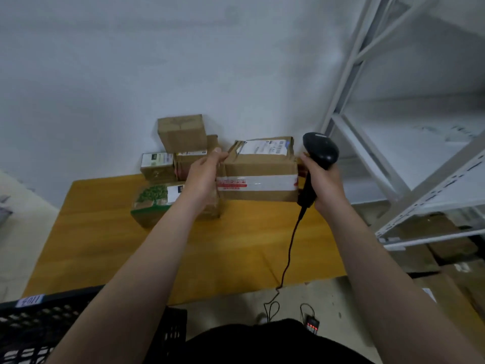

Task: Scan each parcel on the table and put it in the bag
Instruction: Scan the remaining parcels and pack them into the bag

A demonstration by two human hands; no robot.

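Observation:
My left hand (203,174) grips the left end of a brown cardboard parcel (262,166) and holds it up over the yellow table (105,245). The parcel has a white label on its top face and a white and red tape band across its front. My right hand (324,179) holds a black barcode scanner (320,151) upright just right of the parcel; the scanner's cable hangs down to the floor. Several other parcels sit at the table's far edge: a green-printed box (154,203), a small labelled box (157,166) and a plain box (182,132) stacked on top.
A black plastic crate (34,324) stands at the table's near left corner. White metal shelving (393,153) rises on the right, with cardboard boxes (446,248) on the floor beneath it. A small device with red lights (312,324) lies on the floor.

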